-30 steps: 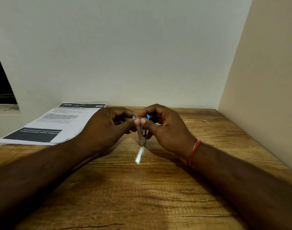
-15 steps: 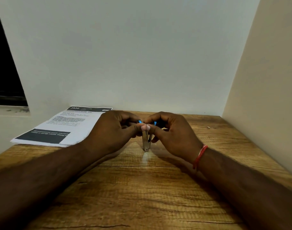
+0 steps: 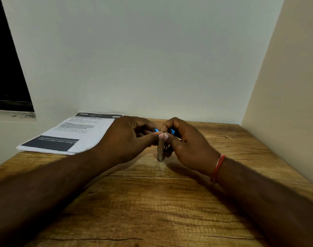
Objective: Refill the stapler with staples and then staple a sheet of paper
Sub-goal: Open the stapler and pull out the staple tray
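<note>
A small stapler (image 3: 160, 150) with blue plastic and a metal magazine stands on end over the wooden table (image 3: 152, 202), its metal tip pointing down. My left hand (image 3: 127, 139) and my right hand (image 3: 186, 145) both grip it from either side, thumbs meeting on top of the metal part. Most of the blue body is hidden by my fingers. No loose staples are visible. A stack of printed paper sheets (image 3: 72, 134) lies at the back left of the table.
A white wall rises behind the table and a beige side wall (image 3: 285, 104) closes the right. A dark window opening (image 3: 8, 68) is at the left. A tiny speck (image 3: 226, 136) lies at the table's far right.
A bright strip that stuck out below the stapler's tip a second ago is no longer seen. Both hands stay on the stapler; the view has shifted slightly.
</note>
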Action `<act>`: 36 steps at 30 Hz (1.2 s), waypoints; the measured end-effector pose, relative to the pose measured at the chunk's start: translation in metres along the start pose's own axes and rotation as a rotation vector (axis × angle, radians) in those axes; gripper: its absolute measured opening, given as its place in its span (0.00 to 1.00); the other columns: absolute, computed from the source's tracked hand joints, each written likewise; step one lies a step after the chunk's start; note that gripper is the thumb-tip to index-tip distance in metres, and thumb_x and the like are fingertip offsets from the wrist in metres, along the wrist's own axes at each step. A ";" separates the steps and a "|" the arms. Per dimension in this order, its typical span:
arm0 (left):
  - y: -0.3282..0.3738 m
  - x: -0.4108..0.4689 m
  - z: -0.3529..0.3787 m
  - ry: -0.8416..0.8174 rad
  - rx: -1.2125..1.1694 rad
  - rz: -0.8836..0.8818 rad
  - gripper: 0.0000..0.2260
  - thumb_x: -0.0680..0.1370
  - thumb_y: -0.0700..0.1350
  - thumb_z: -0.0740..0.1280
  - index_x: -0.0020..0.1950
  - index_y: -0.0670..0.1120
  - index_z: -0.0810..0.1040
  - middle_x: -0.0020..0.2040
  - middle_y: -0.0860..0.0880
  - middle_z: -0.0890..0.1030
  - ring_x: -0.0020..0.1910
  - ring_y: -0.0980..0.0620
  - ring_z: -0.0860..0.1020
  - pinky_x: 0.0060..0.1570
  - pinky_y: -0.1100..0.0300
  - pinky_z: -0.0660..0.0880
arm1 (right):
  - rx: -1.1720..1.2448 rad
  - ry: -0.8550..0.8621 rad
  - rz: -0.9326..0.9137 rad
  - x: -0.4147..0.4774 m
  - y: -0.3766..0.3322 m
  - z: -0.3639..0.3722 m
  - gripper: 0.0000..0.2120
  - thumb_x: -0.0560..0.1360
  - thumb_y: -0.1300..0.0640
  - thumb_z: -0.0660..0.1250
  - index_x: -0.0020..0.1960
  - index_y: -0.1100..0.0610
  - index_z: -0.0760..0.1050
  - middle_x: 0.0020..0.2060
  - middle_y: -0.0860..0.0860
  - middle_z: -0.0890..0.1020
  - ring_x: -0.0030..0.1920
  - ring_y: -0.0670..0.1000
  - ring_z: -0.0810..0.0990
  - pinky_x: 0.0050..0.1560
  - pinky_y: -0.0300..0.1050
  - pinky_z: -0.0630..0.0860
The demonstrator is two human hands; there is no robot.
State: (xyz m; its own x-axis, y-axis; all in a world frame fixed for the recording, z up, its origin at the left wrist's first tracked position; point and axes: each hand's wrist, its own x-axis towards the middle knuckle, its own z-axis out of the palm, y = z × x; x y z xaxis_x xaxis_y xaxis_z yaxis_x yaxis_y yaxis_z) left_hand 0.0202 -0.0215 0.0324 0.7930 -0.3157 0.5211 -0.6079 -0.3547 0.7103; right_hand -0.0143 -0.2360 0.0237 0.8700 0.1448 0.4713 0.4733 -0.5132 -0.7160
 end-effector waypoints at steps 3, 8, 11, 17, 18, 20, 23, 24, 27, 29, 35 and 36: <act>0.001 0.000 0.000 -0.013 -0.003 -0.004 0.10 0.75 0.57 0.84 0.49 0.52 0.92 0.41 0.54 0.92 0.41 0.57 0.91 0.48 0.56 0.88 | 0.013 -0.007 -0.010 -0.001 0.001 0.001 0.03 0.87 0.59 0.67 0.56 0.59 0.77 0.44 0.50 0.86 0.36 0.43 0.86 0.38 0.42 0.84; 0.004 0.000 0.000 -0.028 -0.011 -0.016 0.10 0.76 0.56 0.84 0.50 0.51 0.92 0.41 0.52 0.92 0.41 0.54 0.92 0.49 0.54 0.89 | 0.008 -0.007 -0.019 -0.001 0.000 0.003 0.03 0.87 0.59 0.66 0.56 0.59 0.75 0.45 0.57 0.86 0.36 0.47 0.85 0.37 0.44 0.84; 0.006 -0.001 -0.001 -0.022 -0.020 -0.024 0.10 0.76 0.55 0.84 0.49 0.50 0.92 0.40 0.51 0.92 0.40 0.53 0.92 0.50 0.51 0.89 | 0.024 -0.013 -0.025 -0.003 0.000 0.005 0.03 0.88 0.60 0.64 0.56 0.58 0.74 0.43 0.61 0.86 0.36 0.54 0.85 0.39 0.56 0.84; 0.006 -0.002 -0.001 -0.033 -0.054 -0.051 0.09 0.76 0.52 0.85 0.49 0.49 0.92 0.39 0.49 0.92 0.40 0.50 0.92 0.53 0.41 0.90 | 0.036 -0.041 -0.021 -0.003 0.004 0.008 0.04 0.89 0.59 0.62 0.55 0.55 0.73 0.45 0.59 0.86 0.40 0.55 0.86 0.41 0.52 0.82; 0.006 -0.003 -0.001 -0.034 -0.057 -0.054 0.09 0.76 0.52 0.85 0.49 0.48 0.92 0.39 0.48 0.92 0.40 0.50 0.92 0.53 0.41 0.90 | 0.042 -0.045 -0.016 -0.002 0.005 0.008 0.04 0.89 0.59 0.62 0.56 0.55 0.73 0.44 0.59 0.86 0.40 0.54 0.86 0.41 0.50 0.82; 0.006 -0.003 -0.002 -0.033 -0.064 -0.056 0.09 0.76 0.51 0.85 0.49 0.48 0.92 0.39 0.47 0.92 0.41 0.49 0.93 0.54 0.40 0.90 | 0.055 -0.051 -0.011 -0.001 0.006 0.009 0.04 0.89 0.59 0.61 0.56 0.56 0.73 0.44 0.60 0.86 0.39 0.49 0.85 0.41 0.45 0.80; 0.005 -0.002 -0.002 -0.033 -0.075 -0.056 0.09 0.76 0.52 0.85 0.48 0.48 0.91 0.39 0.47 0.92 0.41 0.49 0.93 0.54 0.39 0.90 | 0.068 -0.058 -0.021 -0.002 0.007 0.009 0.04 0.89 0.59 0.60 0.56 0.56 0.72 0.44 0.61 0.86 0.39 0.51 0.85 0.41 0.44 0.79; 0.005 -0.002 -0.001 -0.033 -0.080 -0.056 0.09 0.76 0.52 0.85 0.48 0.48 0.91 0.39 0.47 0.92 0.41 0.49 0.93 0.54 0.39 0.90 | 0.075 -0.065 -0.019 -0.002 0.005 0.009 0.04 0.89 0.59 0.60 0.57 0.57 0.72 0.43 0.62 0.86 0.39 0.53 0.86 0.41 0.44 0.79; 0.002 -0.001 -0.001 -0.029 -0.090 -0.050 0.08 0.76 0.51 0.85 0.48 0.47 0.91 0.38 0.46 0.91 0.40 0.47 0.92 0.54 0.37 0.89 | 0.083 -0.057 0.007 -0.004 0.005 0.010 0.05 0.90 0.60 0.58 0.57 0.59 0.71 0.42 0.63 0.86 0.39 0.57 0.86 0.41 0.45 0.80; -0.002 -0.001 -0.001 -0.022 -0.093 -0.045 0.07 0.77 0.49 0.84 0.47 0.47 0.91 0.38 0.46 0.91 0.40 0.46 0.92 0.53 0.36 0.89 | 0.059 -0.015 0.016 -0.004 0.008 0.010 0.05 0.89 0.60 0.59 0.56 0.57 0.72 0.44 0.62 0.85 0.40 0.52 0.83 0.44 0.51 0.80; -0.008 0.001 -0.002 -0.036 -0.134 -0.048 0.08 0.77 0.49 0.84 0.50 0.46 0.92 0.40 0.46 0.92 0.42 0.45 0.93 0.55 0.38 0.89 | 0.120 0.008 0.087 0.002 0.019 0.002 0.05 0.89 0.59 0.63 0.59 0.59 0.77 0.45 0.54 0.85 0.42 0.46 0.84 0.46 0.45 0.83; -0.009 0.002 -0.005 -0.064 -0.121 -0.036 0.07 0.77 0.48 0.84 0.50 0.46 0.91 0.40 0.46 0.92 0.42 0.45 0.93 0.55 0.39 0.90 | 0.132 -0.008 0.088 0.004 0.020 -0.004 0.05 0.88 0.59 0.64 0.59 0.60 0.78 0.45 0.55 0.85 0.42 0.47 0.84 0.46 0.46 0.84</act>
State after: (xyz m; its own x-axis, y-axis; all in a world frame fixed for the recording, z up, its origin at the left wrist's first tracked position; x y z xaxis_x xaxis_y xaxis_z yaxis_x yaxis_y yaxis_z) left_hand 0.0274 -0.0150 0.0294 0.8078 -0.3614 0.4657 -0.5668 -0.2592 0.7820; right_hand -0.0020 -0.2487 0.0130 0.9099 0.1112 0.3996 0.4084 -0.4083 -0.8164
